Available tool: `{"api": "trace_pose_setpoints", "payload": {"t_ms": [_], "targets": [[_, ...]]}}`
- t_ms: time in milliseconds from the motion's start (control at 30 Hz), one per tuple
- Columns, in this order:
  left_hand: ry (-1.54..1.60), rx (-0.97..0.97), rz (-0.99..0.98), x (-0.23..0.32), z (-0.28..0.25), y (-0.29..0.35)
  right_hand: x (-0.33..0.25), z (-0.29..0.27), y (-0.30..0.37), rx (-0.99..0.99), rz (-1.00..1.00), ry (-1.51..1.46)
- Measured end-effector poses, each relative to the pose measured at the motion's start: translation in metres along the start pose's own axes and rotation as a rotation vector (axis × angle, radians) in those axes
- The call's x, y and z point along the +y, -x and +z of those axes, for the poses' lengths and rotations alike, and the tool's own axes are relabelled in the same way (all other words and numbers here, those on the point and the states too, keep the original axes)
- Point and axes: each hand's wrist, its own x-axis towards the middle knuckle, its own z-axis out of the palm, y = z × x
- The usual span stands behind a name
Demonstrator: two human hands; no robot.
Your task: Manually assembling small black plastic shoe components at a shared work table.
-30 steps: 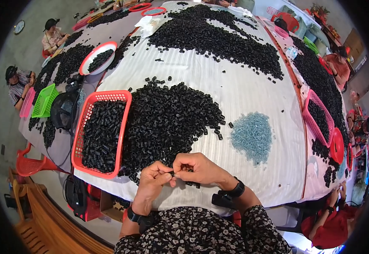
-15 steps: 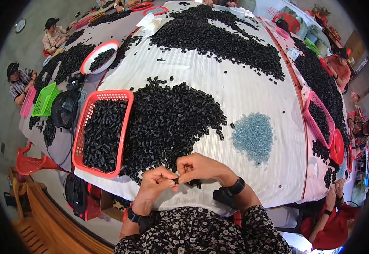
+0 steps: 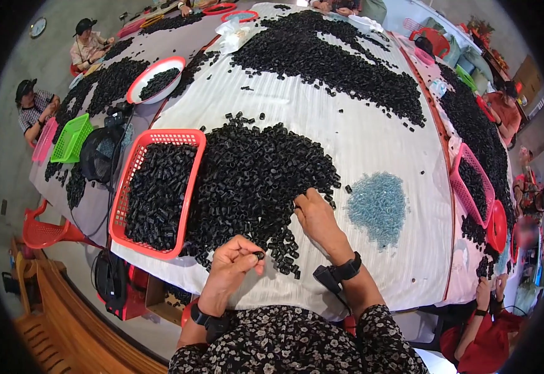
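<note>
- Black ring-like piece: lower centre of the frame, between the left thumb and forefinger; only its dark rounded end shows past the fingertips.
- Left hand: lower centre, pinching that piece, with the other fingers curled in behind it.
- Right hand: right of centre, back of the hand up, fingers bent down at the right edge of the near pile. The fingertips are partly hidden, so I cannot tell whether they grip anything.
- Near pile of black pieces: middle of the frame, small, short and tubular, spread thickly with a few strays around its edge.
- Red basket: left of centre, just beside the near pile, filled with similar black pieces.
- Pale blue, see-through bits: a low heap right of centre, just right of the right hand and apart from the black pile.
- White cloth: under both piles, covering the table.
- Farther black heap: upper centre, wide and well apart from the near one.
- Black wristbands: one on the right wrist, one on the left.
- Pink basket: right side, holding black pieces.
- Green basket: left side.
- Person in red: lower right, hands raised at the table edge.
</note>
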Motion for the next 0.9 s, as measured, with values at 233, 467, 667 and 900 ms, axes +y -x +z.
{"api": "trace_pose_setpoints", "payload": {"t_ms": [233,467,667,900], "targets": [[-0.041,0.1,-0.031,-0.001,0.005,-0.005,-0.006,0.009,0.002,0.026,-0.079,0.155],[-0.012,0.122,0.023,-0.002,0.003,-0.002,-0.011,-0.003,-0.002,0.011,0.006,-0.313],[0.027,0.116,0.005,-0.001,0.002,-0.002,-0.037,-0.022,0.0,-0.097,0.02,-0.721],[0.017,0.142,-0.005,-0.003,0.001,-0.001,-0.038,-0.019,0.006,-0.323,0.171,-1.505]]}}
